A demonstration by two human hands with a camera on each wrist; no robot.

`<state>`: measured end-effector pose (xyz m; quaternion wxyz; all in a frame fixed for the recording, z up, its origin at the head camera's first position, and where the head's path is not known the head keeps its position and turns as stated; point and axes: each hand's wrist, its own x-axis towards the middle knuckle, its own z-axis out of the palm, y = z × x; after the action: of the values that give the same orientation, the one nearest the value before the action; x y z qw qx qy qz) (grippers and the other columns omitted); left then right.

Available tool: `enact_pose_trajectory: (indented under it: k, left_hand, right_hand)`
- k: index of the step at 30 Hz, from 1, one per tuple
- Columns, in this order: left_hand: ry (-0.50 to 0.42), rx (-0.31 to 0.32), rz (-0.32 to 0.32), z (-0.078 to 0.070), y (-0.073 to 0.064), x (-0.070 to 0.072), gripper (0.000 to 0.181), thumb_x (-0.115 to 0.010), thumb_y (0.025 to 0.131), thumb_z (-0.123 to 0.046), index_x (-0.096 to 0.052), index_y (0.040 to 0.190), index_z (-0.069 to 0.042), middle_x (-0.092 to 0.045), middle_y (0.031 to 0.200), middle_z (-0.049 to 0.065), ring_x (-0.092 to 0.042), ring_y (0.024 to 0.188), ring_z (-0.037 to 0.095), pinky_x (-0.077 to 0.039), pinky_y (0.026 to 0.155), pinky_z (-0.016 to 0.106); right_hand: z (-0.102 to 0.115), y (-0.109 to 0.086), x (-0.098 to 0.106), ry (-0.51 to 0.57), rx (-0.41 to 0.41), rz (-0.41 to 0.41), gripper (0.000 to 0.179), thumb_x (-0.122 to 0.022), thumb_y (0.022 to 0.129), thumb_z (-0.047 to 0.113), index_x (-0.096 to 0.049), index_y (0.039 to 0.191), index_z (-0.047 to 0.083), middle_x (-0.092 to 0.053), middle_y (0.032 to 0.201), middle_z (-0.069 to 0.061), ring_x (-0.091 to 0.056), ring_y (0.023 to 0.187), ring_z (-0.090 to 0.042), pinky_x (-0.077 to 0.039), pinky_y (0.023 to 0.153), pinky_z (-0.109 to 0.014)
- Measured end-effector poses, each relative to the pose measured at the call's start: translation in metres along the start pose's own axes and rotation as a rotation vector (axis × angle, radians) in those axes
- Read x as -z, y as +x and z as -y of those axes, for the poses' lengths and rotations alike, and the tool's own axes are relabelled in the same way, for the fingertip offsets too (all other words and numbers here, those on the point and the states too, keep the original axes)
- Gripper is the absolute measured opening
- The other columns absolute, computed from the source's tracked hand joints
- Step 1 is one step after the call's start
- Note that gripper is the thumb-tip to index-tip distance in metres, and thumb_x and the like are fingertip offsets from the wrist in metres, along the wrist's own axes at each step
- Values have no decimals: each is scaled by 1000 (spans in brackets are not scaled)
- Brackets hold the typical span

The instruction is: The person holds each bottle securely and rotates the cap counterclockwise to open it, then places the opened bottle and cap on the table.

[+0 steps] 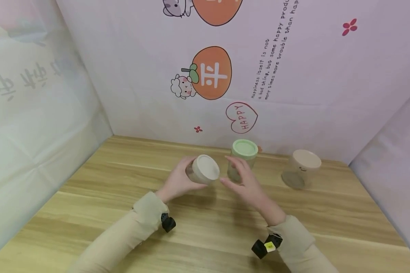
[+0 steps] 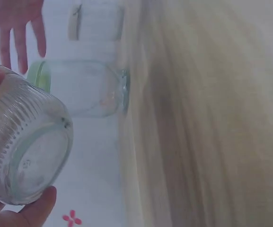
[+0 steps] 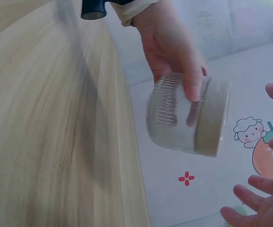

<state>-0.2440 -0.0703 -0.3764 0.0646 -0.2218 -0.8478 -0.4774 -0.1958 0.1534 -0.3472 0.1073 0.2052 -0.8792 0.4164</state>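
My left hand (image 1: 176,182) grips a ribbed clear glass jar (image 1: 205,169) with an off-white lid, held tilted above the table. In the right wrist view, the thumb and fingers wrap round the ribbed glass, and the lid points toward my right hand (image 3: 266,203). The left wrist view shows the jar's round glass base (image 2: 39,158). My right hand has its fingers spread and holds nothing, a short gap from the lid. Behind it in the head view stands an upright glass jar with a green lid (image 1: 245,148), partly hidden by that hand.
Farther right on the wood-grain table (image 1: 123,167) stands another glass jar with a pale pink lid (image 1: 306,159). A printed cloth (image 1: 150,83) hangs along the table's back edge, with more cloth at both sides.
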Motion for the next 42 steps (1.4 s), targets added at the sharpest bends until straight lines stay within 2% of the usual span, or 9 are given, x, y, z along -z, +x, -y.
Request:
enact_pose_trajectory:
  k: [6, 11, 15, 19, 24, 31, 37, 42]
  left_hand:
    - [64, -104, 14, -7, -13, -5, 85, -90, 55, -14, -51, 130, -6, -54, 124, 10, -53, 113, 27, -44, 99, 47]
    - [160, -213, 31, -13, -19, -9, 83, -90, 56, -17, -52, 128, -3, -53, 124, 12, -54, 111, 27, -47, 95, 45]
    - [207, -265, 66, -19, -25, -12, 81, -89, 58, -18, -51, 129, -2, -52, 125, 13, -55, 110, 28, -49, 93, 44]
    - [233, -275, 111, -21, -32, -14, 82, -88, 61, -20, -49, 131, -5, -49, 128, 14, -53, 113, 29, -50, 93, 44]
    - [253, -290, 132, -20, -36, -17, 81, -87, 63, -24, -48, 133, -8, -49, 127, 12, -52, 113, 27, -50, 93, 42]
    - [278, -318, 136, -18, -38, -22, 80, -87, 63, -26, -49, 131, -7, -49, 125, 12, -51, 112, 27, -50, 92, 43]
    - [298, -299, 156, -23, -40, -22, 82, -88, 62, -24, -48, 131, -6, -48, 126, 12, -50, 113, 27, -50, 92, 43]
    - [299, -315, 155, -25, -41, -21, 81, -87, 63, -26, -47, 131, -7, -48, 127, 12, -50, 114, 28, -50, 92, 43]
  right_hand:
    - [7, -1, 0, -24, -39, 57, 71, -70, 84, 26, -35, 144, 11, -31, 145, -21, -39, 128, -41, -38, 100, -61]
    - [12, -5, -3, -51, -66, 131, 75, -69, 85, 33, -31, 146, 12, -27, 147, -24, -36, 131, -43, -34, 101, -64]
    - [10, -10, -8, -17, -81, 173, 76, -68, 86, 34, -28, 148, 15, -22, 149, -22, -35, 131, -44, -38, 99, -63]
    - [7, -15, -11, 35, -95, 190, 77, -69, 86, 32, -26, 148, 16, -22, 149, -21, -35, 129, -44, -43, 95, -61]
    - [4, -20, -16, 66, -119, 179, 75, -70, 85, 29, -31, 146, 11, -31, 144, -22, -44, 123, -44, -48, 90, -57]
    - [2, -26, -20, 144, -115, 182, 67, -72, 84, 25, -40, 140, 6, -43, 137, -20, -49, 117, -40, -57, 78, -38]
    - [3, -28, -24, 118, -122, 127, 68, -78, 77, 24, -47, 136, 9, -50, 130, -15, -52, 109, -33, -57, 69, -27]
    - [3, -29, -27, 90, -127, 75, 70, -83, 71, 23, -50, 133, 13, -54, 124, -11, -53, 105, -30, -56, 64, -23]
